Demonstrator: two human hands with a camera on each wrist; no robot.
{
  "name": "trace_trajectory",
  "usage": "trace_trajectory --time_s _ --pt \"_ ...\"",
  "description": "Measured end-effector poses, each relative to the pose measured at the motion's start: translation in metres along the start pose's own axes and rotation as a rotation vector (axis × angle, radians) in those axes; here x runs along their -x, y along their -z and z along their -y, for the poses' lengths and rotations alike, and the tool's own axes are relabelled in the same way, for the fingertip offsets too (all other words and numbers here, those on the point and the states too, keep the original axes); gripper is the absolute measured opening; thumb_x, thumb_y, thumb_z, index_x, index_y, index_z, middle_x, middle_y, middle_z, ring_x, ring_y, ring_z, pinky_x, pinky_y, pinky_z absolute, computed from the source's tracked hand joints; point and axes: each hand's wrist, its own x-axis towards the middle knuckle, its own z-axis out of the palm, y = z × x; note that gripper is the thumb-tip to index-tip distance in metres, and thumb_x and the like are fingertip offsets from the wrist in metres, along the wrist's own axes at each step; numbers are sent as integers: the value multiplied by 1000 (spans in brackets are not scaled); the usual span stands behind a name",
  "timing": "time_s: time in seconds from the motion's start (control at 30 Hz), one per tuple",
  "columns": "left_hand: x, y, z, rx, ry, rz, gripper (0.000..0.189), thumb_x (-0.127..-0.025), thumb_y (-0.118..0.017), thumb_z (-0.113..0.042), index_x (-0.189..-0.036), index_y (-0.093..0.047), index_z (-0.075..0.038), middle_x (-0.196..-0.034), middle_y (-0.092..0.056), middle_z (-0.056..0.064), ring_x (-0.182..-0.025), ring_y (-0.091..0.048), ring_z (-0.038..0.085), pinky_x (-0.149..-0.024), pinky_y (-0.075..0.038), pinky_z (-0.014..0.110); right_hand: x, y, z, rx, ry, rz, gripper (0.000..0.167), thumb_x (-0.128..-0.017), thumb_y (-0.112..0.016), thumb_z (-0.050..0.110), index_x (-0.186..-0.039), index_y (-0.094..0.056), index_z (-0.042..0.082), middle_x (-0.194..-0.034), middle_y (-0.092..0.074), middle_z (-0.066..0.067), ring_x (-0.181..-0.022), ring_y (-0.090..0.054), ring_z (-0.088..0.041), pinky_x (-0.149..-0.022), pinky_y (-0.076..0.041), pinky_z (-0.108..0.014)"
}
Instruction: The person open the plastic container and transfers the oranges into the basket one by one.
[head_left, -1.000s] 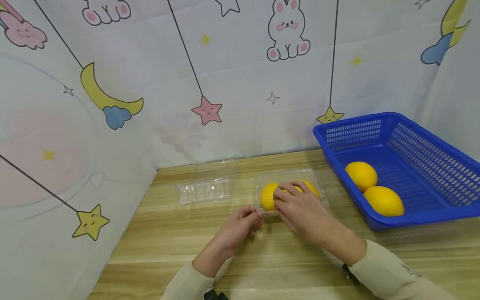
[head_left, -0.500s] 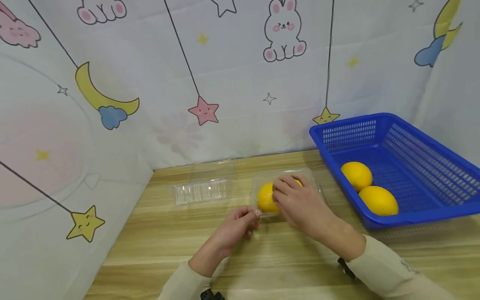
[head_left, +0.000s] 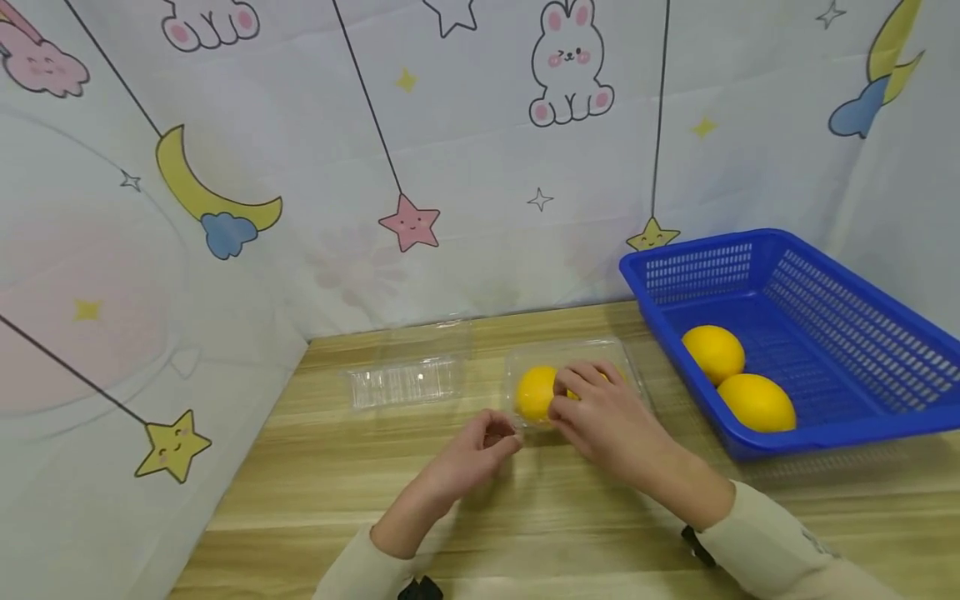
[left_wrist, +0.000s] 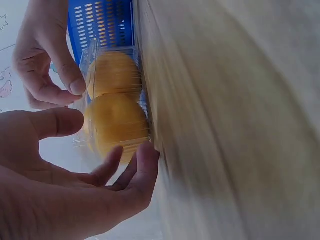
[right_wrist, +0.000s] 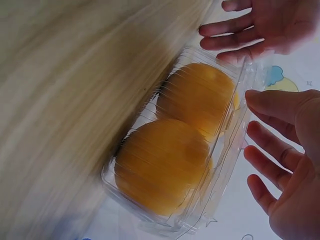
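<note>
A clear plastic clamshell box (right_wrist: 231, 150) with two round yellow-orange fruits (right_wrist: 160, 167) inside lies on the table, its lid down over them. My right hand (head_left: 611, 421) is over the box; its thumb and fingers (right_wrist: 267, 142) are apart, with the tips at or very near the lid's edge. By the near left corner of the box is my left hand (head_left: 468, 458), thumb and fingers spread apart and holding nothing. In the left wrist view its fingertips (left_wrist: 148, 155) are close to the box's end; whether they touch it I cannot tell.
On the right stands a blue plastic basket (head_left: 862, 433) with two more such fruits (head_left: 757, 402) in it. An open, unfilled clear box (head_left: 405, 383) lies on the left of the wooden table (head_left: 337, 475). A cartoon-printed cloth (head_left: 465, 150) hangs behind.
My left hand has let go of the box's near left corner and its fingers have spread. The right hand has shifted slightly over the lid. The box stays in place.
</note>
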Motion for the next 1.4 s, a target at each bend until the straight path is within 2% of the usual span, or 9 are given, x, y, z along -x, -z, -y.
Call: trace_trajectory --time_s 0.13,0.3,0.5,0.67,0.83,1.0,1.13,1.23,1.4 --pt "1 -1 -1 -128 -59 -16 66 -107 -63 -28 -157 -35 6 -156 -42 29 -146 -43 46 -117 -39 63 4 4 -1 -54 -29 19 12 -90 -86 15 -92 -74 17 -102 -65 0 -106 -59 -24 -99 -46 -49" --pt "0 -5 -3 -348 -182 -73 83 -104 -66 -26 -164 -20 7 -166 -21 34 -150 -34 53 -117 -36 68 10 12 -6 -146 -121 35 32 -90 -86 14 -119 -73 10 -119 -69 -7 -115 -62 -30 -102 -48 -53" --pt "-1 -12 -8 -520 -338 -156 79 -100 -71 -21 -161 -30 9 -169 -21 32 -154 -29 52 -119 -34 67 24 15 -13 -229 -216 12 54 -92 -83 11 -140 -61 -1 -134 -64 -18 -124 -60 -38 -105 -48 -62" --pt "-2 -14 -11 -603 -372 -197 74 -99 -72 -20 -157 -38 9 -170 -24 28 -155 -30 47 -121 -33 64 36 15 -15 -279 -326 6 64 -91 -79 7 -148 -52 -4 -150 -52 -26 -136 -51 -47 -111 -42 -68" --pt "-6 -15 -15 -637 -399 -171 74 -100 -72 -21 -159 -37 6 -173 -22 25 -159 -24 44 -124 -28 63 46 16 -18 -415 -449 10 63 -92 -71 -1 -151 -49 -4 -156 -43 -27 -142 -41 -49 -112 -38 -70" --pt "-11 -17 -17 -698 -426 -116 73 -101 -71 -24 -163 -38 -3 -175 -23 19 -163 -15 38 -127 -23 61 55 22 -23 -518 -557 72 68 -96 -62 -4 -159 -35 -5 -157 -37 -31 -144 -39 -52 -112 -36 -73" --pt "-14 -18 -17 -755 -430 -82 70 -103 -70 -25 -162 -40 -5 -173 -30 16 -163 -19 37 -128 -24 59 60 22 -27 -625 -631 135 71 -102 -56 -3 -163 -20 -9 -155 -35 -37 -140 -43 -55 -108 -43 -70" --pt "-16 -19 -18 -791 -450 -95 65 -102 -70 -23 -160 -45 -4 -170 -37 16 -160 -28 38 -127 -27 57 63 21 -31 -753 -715 207 71 -107 -50 2 -164 -9 -12 -158 -30 -41 -139 -46 -56 -105 -50 -63" --pt "-19 -19 -21 -834 -509 -148 57 -103 -71 -23 -153 -53 -4 -163 -48 17 -154 -40 39 -125 -31 55 68 21 -38 -972 -888 247 56 -114 -39 9 -160 -16 -14 -154 -37 -39 -129 -58 -44 -88 -59 -35"
